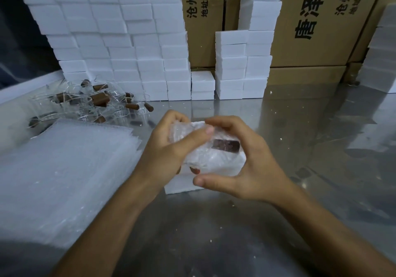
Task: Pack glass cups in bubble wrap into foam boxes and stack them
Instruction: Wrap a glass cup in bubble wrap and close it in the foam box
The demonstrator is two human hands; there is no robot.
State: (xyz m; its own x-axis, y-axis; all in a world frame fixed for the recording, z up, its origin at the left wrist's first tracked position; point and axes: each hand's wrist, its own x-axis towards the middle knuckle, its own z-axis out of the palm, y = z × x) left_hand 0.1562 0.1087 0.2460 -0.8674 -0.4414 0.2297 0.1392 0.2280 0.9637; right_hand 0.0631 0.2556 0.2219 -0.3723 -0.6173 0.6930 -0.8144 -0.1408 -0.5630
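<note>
**Wrapped cup held over an open foam box**

Both hands grip one glass cup bundled in bubble wrap. The left hand curls round the bundle's left end, thumb laid across the top; the right hand cups the right end, fingers over the top and thumb beneath. A dark brown handle shows through the wrap between the hands. Holding both ends likely keeps the loose wrap from unfolding while the bundle is lined up.

Directly under the hands, on the steel desk, lies a white foam box, mostly hidden by the bundle; I judge the cup is about to be seated in it, though whether it touches the foam yet cannot be told.

Left of the left hand lies a stack of bubble wrap sheets, close for quick reach. Beyond that stack, a heap of bare cups waits. Straight ahead of the hands, packed foam boxes stand stacked in columns against cardboard cartons, leaving the working spot free.
</note>
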